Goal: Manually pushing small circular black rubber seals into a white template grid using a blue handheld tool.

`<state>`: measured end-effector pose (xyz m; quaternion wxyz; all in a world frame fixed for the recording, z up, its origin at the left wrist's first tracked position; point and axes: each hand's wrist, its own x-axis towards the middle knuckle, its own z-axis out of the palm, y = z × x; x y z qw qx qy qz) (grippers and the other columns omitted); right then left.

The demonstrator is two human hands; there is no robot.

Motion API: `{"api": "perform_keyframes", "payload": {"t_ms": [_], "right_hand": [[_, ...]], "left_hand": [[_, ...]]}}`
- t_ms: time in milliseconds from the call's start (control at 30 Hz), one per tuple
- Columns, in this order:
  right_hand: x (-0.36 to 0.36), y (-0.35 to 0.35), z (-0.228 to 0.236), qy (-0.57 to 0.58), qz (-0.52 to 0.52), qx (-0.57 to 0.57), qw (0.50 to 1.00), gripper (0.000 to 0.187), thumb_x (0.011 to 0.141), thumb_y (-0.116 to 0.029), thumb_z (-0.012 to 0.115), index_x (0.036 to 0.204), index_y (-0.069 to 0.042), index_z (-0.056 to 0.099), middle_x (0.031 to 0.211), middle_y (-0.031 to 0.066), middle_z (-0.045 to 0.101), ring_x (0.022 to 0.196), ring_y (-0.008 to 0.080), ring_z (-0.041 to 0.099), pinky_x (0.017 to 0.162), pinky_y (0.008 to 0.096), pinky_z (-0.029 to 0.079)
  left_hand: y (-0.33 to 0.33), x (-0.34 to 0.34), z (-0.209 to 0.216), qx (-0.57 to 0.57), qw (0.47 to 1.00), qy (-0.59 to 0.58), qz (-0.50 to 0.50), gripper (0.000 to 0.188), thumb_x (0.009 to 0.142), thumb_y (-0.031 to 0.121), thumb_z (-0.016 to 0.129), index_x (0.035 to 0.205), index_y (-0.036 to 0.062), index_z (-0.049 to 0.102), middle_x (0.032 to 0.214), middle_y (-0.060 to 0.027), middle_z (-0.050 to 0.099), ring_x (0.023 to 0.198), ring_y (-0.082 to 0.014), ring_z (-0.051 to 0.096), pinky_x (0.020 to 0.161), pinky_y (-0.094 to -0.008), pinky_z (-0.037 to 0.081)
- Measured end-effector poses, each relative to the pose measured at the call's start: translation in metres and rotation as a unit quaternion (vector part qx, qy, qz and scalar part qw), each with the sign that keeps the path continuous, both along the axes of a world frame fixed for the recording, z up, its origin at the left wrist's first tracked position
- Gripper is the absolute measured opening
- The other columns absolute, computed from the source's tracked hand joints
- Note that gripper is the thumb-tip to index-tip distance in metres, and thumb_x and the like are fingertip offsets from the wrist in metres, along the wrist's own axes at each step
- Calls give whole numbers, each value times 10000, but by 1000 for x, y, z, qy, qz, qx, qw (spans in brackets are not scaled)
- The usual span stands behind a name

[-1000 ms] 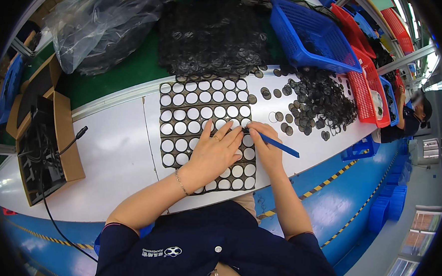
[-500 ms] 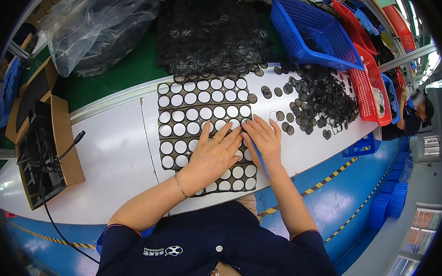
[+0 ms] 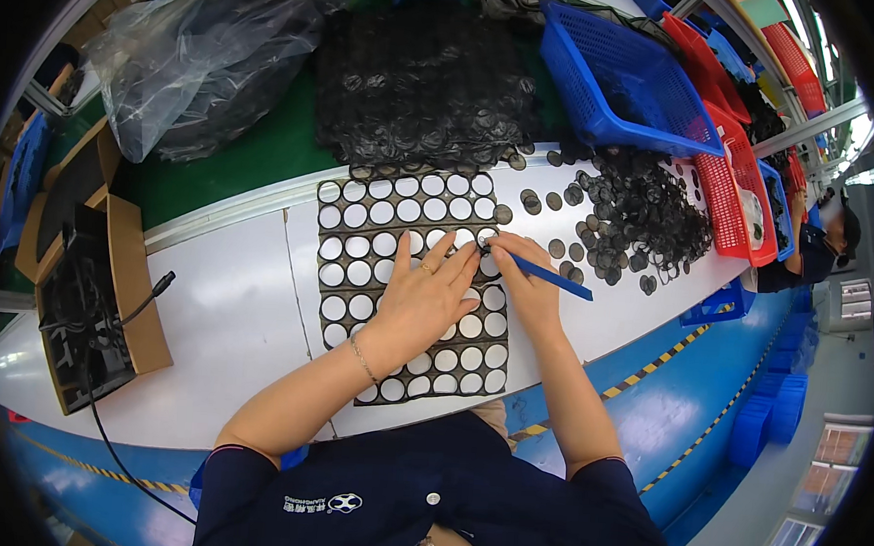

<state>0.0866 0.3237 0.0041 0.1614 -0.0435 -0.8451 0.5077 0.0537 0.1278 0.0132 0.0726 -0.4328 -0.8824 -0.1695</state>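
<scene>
A dark, thin sheet [image 3: 342, 287] with rows of round holes lies on the white table, whose surface shows white through them. My left hand [image 3: 426, 302] rests flat on the middle of the sheet, fingers spread, holding nothing. Just to its right, my right hand [image 3: 528, 283] pinches a slim blue pen-like tool [image 3: 558, 278]. The tool's back end sticks out to the right, and its dark tip [image 3: 485, 248] is at the sheet, close to the left fingertips. Whether the tip grips anything is too small to tell.
Loose dark discs [image 3: 617, 223] and stringy scraps are heaped at the right. A thick stack of dark sheets [image 3: 422, 84] and a plastic bag [image 3: 216, 59] lie behind. Blue [image 3: 652, 136] and red baskets [image 3: 728, 194] stand back right; an open cardboard box [image 3: 139, 297] stands left.
My right fingers have gone from stretched out over the sheet to a pinch. The blue tool has swung from pointing back along the wrist to sticking out rightward. My left hand stays flat.
</scene>
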Motion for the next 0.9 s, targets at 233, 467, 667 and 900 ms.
{"api": "perform_keyframes", "payload": {"t_ms": [233, 467, 667, 900], "right_hand": [[4, -3, 1, 5, -4, 90, 996, 164, 939, -165, 712, 1072, -84, 764, 1091, 96, 747, 1144, 262, 656, 1048, 419, 415], [-16, 0, 3, 176, -5, 406, 897, 193, 916, -117, 723, 1104, -72, 726, 1088, 80, 737, 1167, 257, 656, 1067, 451, 402], [-46, 25, 19, 60, -89, 99, 989, 194, 964, -139, 683, 1107, -19, 735, 1085, 117, 746, 1083, 263, 684, 979, 395, 479], [-44, 11, 0, 19, 6, 25, 999, 211, 964, -168, 677, 1066, -2, 758, 1082, 151, 757, 1095, 301, 674, 957, 392, 494]], "left_hand": [[-1, 2, -3, 7, 1000, 0, -5, 563, 934, 388, 676, 1386, 60, 608, 1479, -60, 555, 1432, -265, 431, 1143, -659, 295], [-1, 2, 1, -1, 1000, -6, -6, 548, 933, 375, 679, 1374, 56, 611, 1473, -67, 560, 1422, -270, 442, 1136, -662, 300], [2, -7, 11, -11, 999, -32, -20, 467, 937, 324, 682, 1320, 60, 634, 1354, -64, 628, 1350, -277, 508, 1105, -637, 339], [10, -31, -6, 39, 999, 11, 29, 490, 952, 352, 661, 1358, 81, 621, 1453, -61, 559, 1404, -287, 449, 1119, -670, 310]]}}
